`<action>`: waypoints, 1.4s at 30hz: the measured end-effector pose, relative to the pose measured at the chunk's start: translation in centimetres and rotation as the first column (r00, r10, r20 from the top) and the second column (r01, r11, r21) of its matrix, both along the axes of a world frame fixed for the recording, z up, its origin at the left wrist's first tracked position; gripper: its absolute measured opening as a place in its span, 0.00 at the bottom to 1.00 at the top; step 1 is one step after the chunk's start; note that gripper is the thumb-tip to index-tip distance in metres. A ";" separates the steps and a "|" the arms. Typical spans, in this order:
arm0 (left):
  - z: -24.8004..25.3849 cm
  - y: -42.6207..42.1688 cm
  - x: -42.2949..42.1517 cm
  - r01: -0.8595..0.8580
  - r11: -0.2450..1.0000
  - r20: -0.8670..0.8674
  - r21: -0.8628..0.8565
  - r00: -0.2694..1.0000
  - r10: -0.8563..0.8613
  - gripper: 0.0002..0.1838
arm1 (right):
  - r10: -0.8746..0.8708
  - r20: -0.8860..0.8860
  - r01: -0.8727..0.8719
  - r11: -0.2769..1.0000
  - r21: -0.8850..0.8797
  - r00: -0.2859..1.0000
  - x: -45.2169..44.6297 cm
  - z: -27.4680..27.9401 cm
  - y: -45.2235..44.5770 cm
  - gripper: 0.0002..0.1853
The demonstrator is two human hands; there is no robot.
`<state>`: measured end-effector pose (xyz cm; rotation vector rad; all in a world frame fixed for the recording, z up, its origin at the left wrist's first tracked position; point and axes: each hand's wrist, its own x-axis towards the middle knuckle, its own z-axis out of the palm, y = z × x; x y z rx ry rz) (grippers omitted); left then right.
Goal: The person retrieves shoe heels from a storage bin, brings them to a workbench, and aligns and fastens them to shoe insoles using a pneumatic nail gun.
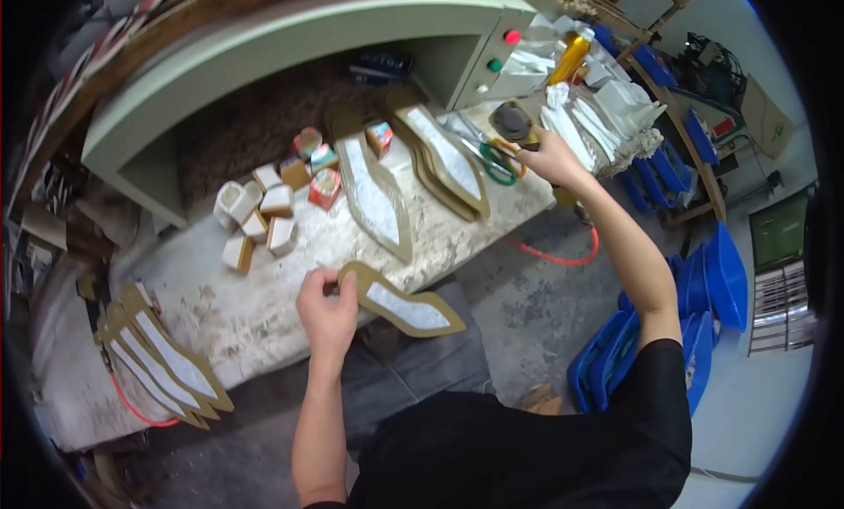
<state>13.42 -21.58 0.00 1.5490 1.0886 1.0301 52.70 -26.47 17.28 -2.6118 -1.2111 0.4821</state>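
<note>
While the left hand pinched a sole, its tip in open air past the bench edge, the right hand met the scissors, grip impossible to tell! Print on the red block was unreadable.

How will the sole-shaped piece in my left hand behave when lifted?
The sole-shaped piece seems fairly stiff: your left hand pinches one end, yet no obvious droop shows. It's probably light, as it looks thin.
</note>
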 end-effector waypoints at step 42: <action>4.4 -1.1 -10.7 -0.096 0.902 0.379 -0.420 0.885 0.271 0.02 | 0.457 0.077 -0.454 0.820 0.348 0.886 -17.0 -15.6 7.3 0.47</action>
